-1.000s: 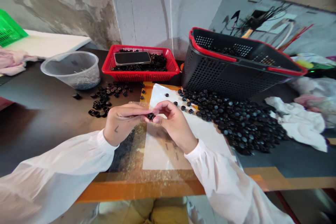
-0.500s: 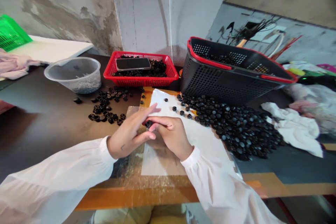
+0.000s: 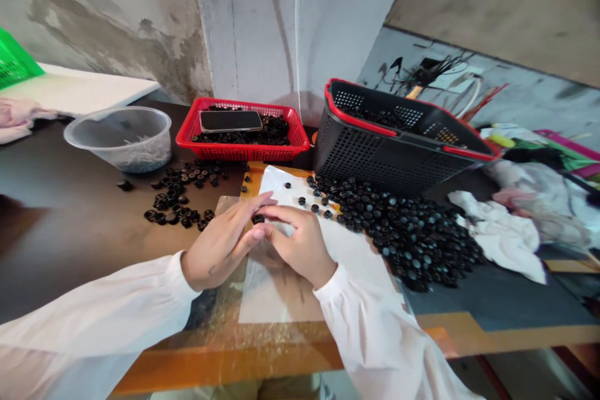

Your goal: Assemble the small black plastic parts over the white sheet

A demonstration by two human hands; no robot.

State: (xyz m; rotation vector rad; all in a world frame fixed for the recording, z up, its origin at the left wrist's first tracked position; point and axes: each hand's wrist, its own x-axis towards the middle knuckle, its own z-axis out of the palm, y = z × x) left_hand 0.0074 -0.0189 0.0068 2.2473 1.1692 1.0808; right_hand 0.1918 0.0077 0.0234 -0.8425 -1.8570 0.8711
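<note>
A dark work table (image 3: 56,250) carries a black perforated plastic basket with a red rim (image 3: 389,153), a red plastic mesh tray (image 3: 244,154), and a broad heap of black round plastic caps (image 3: 412,237) beside a translucent plastic sheet (image 3: 281,300). Above the sheet, the right hand (image 3: 300,244) has its fingers curled, pinching one small black cap (image 3: 258,219). The left hand (image 3: 220,244) lies just beside it, fingers nearly straight, holding nothing visible.

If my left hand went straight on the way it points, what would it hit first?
Probably the loose black disc just past the fingertips of the left hand, though depth is unclear.
</note>
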